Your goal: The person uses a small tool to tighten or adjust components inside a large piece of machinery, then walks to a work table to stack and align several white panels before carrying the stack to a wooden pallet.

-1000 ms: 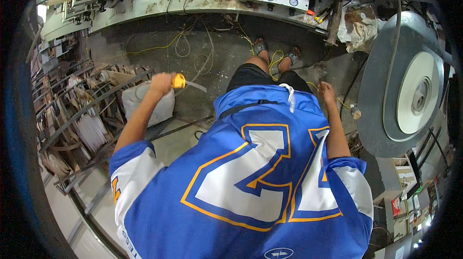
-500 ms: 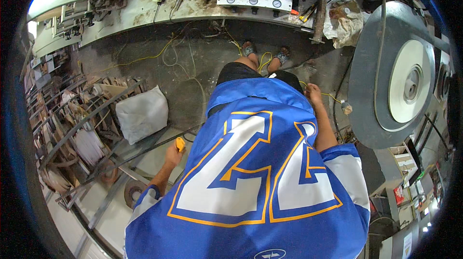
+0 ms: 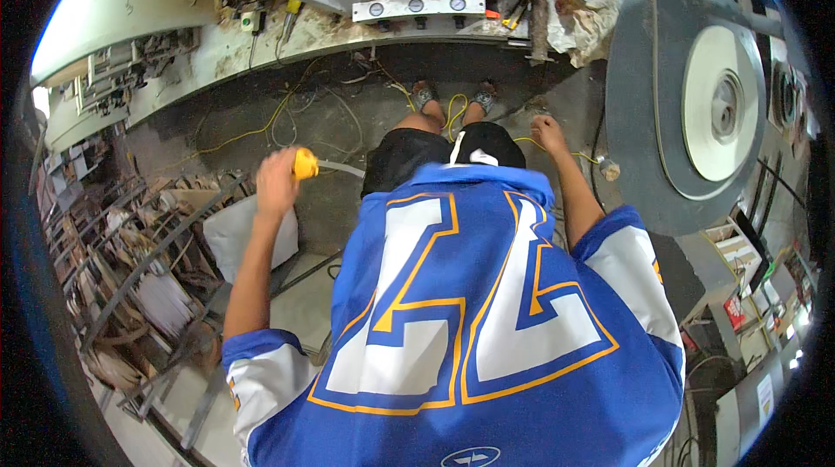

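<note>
My left hand (image 3: 277, 182) is raised out to the left, its fingers wrapped around a yellow tool (image 3: 305, 164). A pale strip or hose (image 3: 341, 169) shows beside the tool, running toward my thigh; the tool's exact kind is not clear. My right hand (image 3: 548, 133) hangs low on the right, beyond my shorts, with its fingers curled in. What it holds, if anything, is hidden. A thin yellow cord (image 3: 581, 155) passes by that hand and wrist, and whether they touch I cannot tell.
A workbench edge (image 3: 243, 58) with a gauge panel (image 3: 417, 6) curves across the far side. On the right stands a large grey machine with a pale disc (image 3: 722, 110). Racks of belts and rolls (image 3: 148, 284) and a white sack (image 3: 235, 236) stand left. Cords (image 3: 278, 119) lie on the floor.
My left hand, with the yellow tool, has risen up and away from beside my body, the arm stretching farther forward. My right hand has shifted slightly forward. The whole view has shifted as well.
</note>
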Motion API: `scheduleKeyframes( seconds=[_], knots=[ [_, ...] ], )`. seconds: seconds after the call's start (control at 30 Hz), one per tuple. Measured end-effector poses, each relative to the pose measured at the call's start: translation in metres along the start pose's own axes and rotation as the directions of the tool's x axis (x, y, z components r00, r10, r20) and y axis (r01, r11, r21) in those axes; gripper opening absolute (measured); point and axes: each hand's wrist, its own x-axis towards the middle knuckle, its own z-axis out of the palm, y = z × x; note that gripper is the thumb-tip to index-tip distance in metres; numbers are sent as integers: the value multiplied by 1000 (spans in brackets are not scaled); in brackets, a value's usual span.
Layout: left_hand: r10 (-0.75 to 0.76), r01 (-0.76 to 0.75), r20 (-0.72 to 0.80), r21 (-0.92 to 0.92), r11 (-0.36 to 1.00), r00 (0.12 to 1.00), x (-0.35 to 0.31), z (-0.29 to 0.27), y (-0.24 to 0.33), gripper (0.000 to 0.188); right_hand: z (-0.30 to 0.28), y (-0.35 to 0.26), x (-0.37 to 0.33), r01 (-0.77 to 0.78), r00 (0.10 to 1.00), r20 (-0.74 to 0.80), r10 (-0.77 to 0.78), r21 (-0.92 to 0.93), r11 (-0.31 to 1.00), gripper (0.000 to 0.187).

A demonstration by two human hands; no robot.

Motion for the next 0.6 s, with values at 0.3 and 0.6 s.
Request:
scheduleKeyframes(
  seconds=[0.3, 0.6],
  knots=[
    [722, -722, 103, 237, 650, 684, 207, -50, 214, 36, -6, 0, -39, -23, 999, -38, 26, 78, 997, 26],
    [980, -981, 124, 138, 138, 155, 211, -33, 415, 20, 12, 35, -90, 39, 994, -108, 18, 501, 865, 43]
  ],
)
